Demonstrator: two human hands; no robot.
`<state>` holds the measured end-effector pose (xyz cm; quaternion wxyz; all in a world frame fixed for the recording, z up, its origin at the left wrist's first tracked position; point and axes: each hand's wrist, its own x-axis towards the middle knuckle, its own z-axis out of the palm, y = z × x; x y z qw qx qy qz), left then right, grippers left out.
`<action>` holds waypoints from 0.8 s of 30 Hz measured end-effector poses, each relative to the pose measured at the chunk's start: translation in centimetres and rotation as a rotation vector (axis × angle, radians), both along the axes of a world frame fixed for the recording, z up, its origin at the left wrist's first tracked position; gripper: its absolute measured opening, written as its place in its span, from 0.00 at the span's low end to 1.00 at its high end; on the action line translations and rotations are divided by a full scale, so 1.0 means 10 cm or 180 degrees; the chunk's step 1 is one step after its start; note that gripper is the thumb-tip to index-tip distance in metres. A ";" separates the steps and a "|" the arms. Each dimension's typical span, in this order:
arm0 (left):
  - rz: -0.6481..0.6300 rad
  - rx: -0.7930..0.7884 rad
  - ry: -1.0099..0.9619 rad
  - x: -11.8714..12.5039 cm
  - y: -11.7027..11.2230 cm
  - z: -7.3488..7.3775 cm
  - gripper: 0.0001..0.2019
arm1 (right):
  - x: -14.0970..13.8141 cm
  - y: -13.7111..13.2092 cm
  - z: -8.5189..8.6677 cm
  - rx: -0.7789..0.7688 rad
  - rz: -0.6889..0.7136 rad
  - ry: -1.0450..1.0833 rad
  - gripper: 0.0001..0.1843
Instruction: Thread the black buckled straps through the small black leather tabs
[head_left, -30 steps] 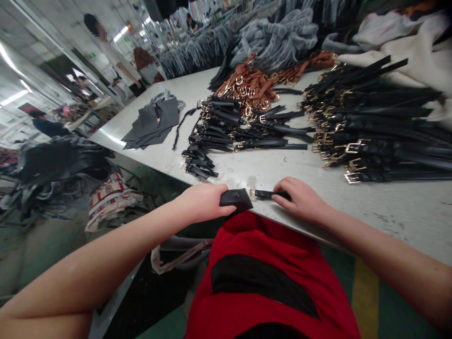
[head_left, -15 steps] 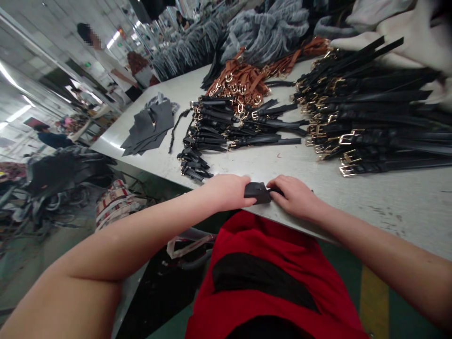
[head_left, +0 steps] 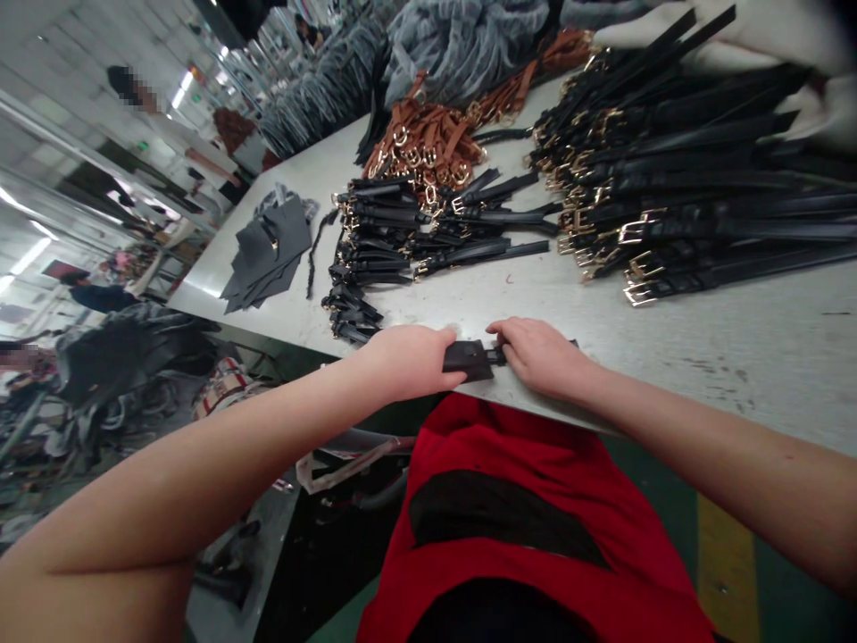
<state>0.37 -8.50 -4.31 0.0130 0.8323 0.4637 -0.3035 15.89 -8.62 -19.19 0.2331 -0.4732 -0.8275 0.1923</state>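
Note:
At the table's near edge my left hand [head_left: 416, 362] grips a flat black leather piece [head_left: 471, 359] between thumb and fingers. A narrow black strap [head_left: 495, 356] extends from the right end of that piece. My right hand [head_left: 544, 355] is closed over the strap, and a dark tip shows past its far side. Its fingertips are partly hidden. Just beyond my left hand lie small black buckled straps [head_left: 375, 263] in a row.
Longer black straps with gold buckles [head_left: 696, 214] are heaped at the right. Brown buckled straps [head_left: 428, 143] lie farther back, before a grey wrapped bundle [head_left: 469, 49]. Dark flat pieces [head_left: 271, 254] are stacked on the left of the pale table [head_left: 669, 357]. A person [head_left: 191, 143] stands beyond.
My right hand has shifted slightly away from my left, and more of the strap shows between them. The whole view has also shifted a little.

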 end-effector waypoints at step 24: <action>0.0330 0.0025 0.0059 -0.35 -0.17 0.05 0.24 | 0.00 -0.01 -0.03 0.0181 0.0024 0.0016 0.22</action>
